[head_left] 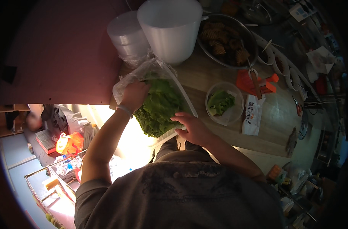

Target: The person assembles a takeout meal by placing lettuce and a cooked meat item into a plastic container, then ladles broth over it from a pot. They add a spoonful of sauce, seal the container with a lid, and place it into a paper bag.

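Left hand (135,95) curled, grip unclear, right hand (193,128) spread, at lettuce (161,101) edges, apart from round tub (239,110).

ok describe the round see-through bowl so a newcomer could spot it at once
On the wooden table, find the person's right hand. Just beyond it and to the right sits a round translucent bowl. Unlike the flat white packet beside it, it holds green leaves.

I see vivid green lettuce (162,103) and, round it, a milky-white tub (169,38) at twelve, woody-brown tabletop (228,133) at four, dark grey shirt (178,202) with blackish print at six, orange bag (70,144) at eight, maroon panel (67,49) at ten.
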The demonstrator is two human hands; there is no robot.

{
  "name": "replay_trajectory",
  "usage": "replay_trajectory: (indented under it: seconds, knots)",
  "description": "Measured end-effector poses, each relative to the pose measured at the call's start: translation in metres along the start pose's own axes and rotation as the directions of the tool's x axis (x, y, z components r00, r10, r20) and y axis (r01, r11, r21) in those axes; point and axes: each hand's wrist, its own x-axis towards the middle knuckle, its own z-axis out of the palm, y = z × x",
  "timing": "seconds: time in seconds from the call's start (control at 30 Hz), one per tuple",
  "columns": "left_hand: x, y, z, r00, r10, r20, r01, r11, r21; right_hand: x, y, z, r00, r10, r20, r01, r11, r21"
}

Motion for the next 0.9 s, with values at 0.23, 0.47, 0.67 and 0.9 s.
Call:
replay_trajectory:
  seconds: [0.23, 0.47, 0.67, 0.9]
  knots:
    - [-0.039, 0.033, -0.103, 0.970, 0.123, -0.208, -0.141, 0.988, -0.070, 0.027, -0.024, -0.019, 0.959, -0.135, -0.250, 0.107, 0.987, -0.123]
    - [-0.049, 0.069, -0.205, 0.948, 0.052, -0.314, -0.137, 0.956, -0.258, 0.025, -0.049, -0.043, 0.931, -0.311, -0.189, 0.295, 0.950, -0.106]
    - [0.003, 0.120, -0.176, 0.927, -0.072, -0.368, -0.162, 0.808, -0.567, -0.014, -0.008, -0.058, 0.902, 0.138, -0.409, 0.087, 0.870, 0.486]
    - [0.072, 0.220, -0.048, 0.997, -0.023, -0.079, -0.044, 0.661, -0.749, -0.063, 0.064, -0.139, 0.704, 0.117, -0.700, -0.384, 0.892, -0.237]
